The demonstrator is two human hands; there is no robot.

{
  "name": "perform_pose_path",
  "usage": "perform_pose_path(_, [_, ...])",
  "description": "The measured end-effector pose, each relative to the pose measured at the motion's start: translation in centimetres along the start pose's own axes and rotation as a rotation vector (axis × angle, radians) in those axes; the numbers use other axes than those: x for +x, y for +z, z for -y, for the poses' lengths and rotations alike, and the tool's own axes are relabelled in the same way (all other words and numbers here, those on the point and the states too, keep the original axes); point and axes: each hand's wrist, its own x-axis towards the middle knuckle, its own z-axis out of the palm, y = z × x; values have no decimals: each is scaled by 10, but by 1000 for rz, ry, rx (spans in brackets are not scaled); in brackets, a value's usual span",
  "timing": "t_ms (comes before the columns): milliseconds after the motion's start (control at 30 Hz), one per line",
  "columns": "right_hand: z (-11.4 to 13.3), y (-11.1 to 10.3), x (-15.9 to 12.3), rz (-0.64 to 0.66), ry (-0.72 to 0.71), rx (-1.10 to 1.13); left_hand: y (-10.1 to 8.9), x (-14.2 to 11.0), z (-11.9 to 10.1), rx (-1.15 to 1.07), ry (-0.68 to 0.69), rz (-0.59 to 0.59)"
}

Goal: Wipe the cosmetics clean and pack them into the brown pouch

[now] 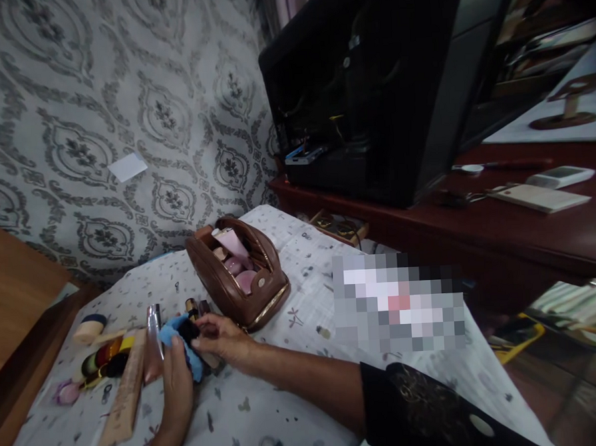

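My left hand (176,382) is closed against a light-blue fluffy scrunchie (170,333), pressing it from the near side. My right hand (224,339) reaches in from the right, its fingers pinched on a soft black piece, seemingly a black hair tie (188,330), beside the blue one. Just behind the hands stands a small gold-and-dark bottle (191,307). Left of them lie a pinkish tube with a silver cap (153,344) and a long beige tube (125,398). An open brown cosmetic bag (221,287) holds several pink items.
Farther left on the patterned white cloth (239,426) are a round jar with a dark lid (88,328), yellow, red and green hair ties (103,360) and a lilac item (67,392). A black television (351,100) and a dark red desk (502,225) border the right; a blurred patch covers something on the cloth.
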Motion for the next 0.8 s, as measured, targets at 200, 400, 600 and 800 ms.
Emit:
perform_pose_path(200, [4, -1, -2, 12, 20, -107, 0, -5, -8, 6, 22, 12])
perform_pose_path(400, [9, 0, -5, 25, -23, -438, 1, -9, -20, -12, 133, 7])
perform_pose_path(600, [18, -1, -7, 104, -209, -741, 0, -13, -20, -39, 176, -14])
perform_pose_path(800, [19, 1, -11, 53, -228, -710, -4, -8, -12, -45, 120, -4])
